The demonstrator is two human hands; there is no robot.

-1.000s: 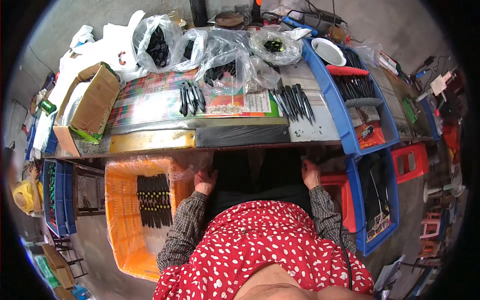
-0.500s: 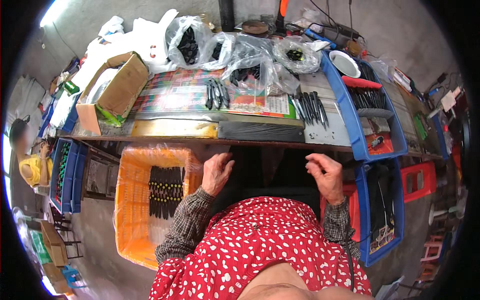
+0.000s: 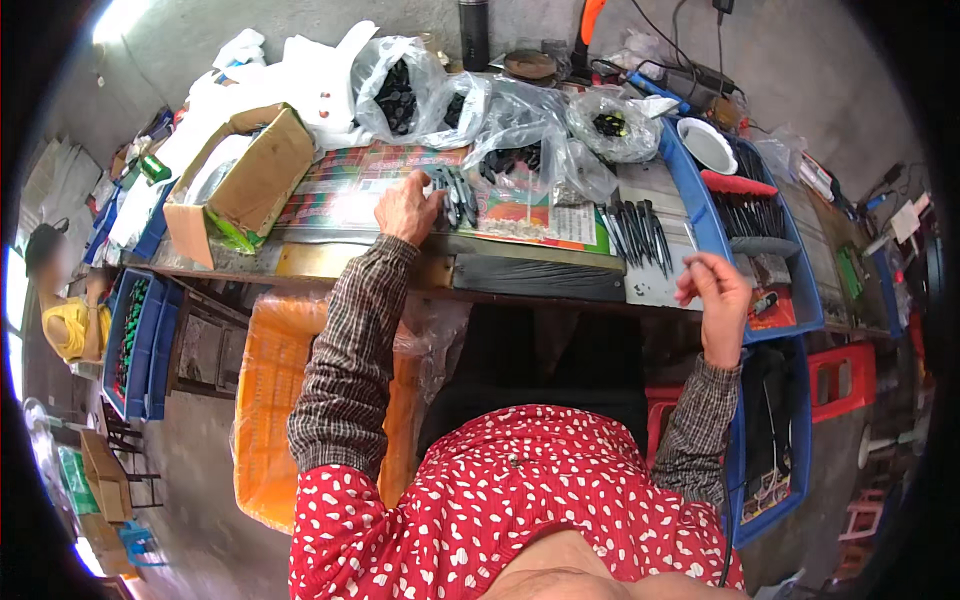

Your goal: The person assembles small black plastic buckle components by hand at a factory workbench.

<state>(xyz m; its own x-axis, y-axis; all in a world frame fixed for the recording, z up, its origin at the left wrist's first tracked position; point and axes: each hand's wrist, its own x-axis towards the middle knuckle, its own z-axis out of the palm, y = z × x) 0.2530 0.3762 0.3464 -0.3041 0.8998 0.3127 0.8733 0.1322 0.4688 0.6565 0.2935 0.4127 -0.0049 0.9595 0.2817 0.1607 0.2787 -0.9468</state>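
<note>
My left hand [image 3: 405, 210] reaches over the table to a small pile of black pen-like pieces [image 3: 458, 196]. Its thumb and fingers are closed at the pile's left side, and the fingertips are partly hidden. My right hand [image 3: 718, 305] hovers at the table's front edge beside the blue tray [image 3: 695, 225]. Its fingers are loosely bent and apart, with nothing visible in them. Between the hands, more black pen-like pieces [image 3: 640, 235] lie side by side on a pale board.
Clear bags of black parts [image 3: 398, 95] line the back of the table, with an open cardboard box [image 3: 260, 165] at left. Below the table are an orange basket [image 3: 265, 430] on my left and another blue tray [image 3: 790, 430] on my right. A person in yellow [image 3: 75, 325] sits far left.
My left hand has gone from above the orange basket up and forward to the pile on the table. My right hand has moved right and forward, towards the blue tray. The view has shifted slightly.
</note>
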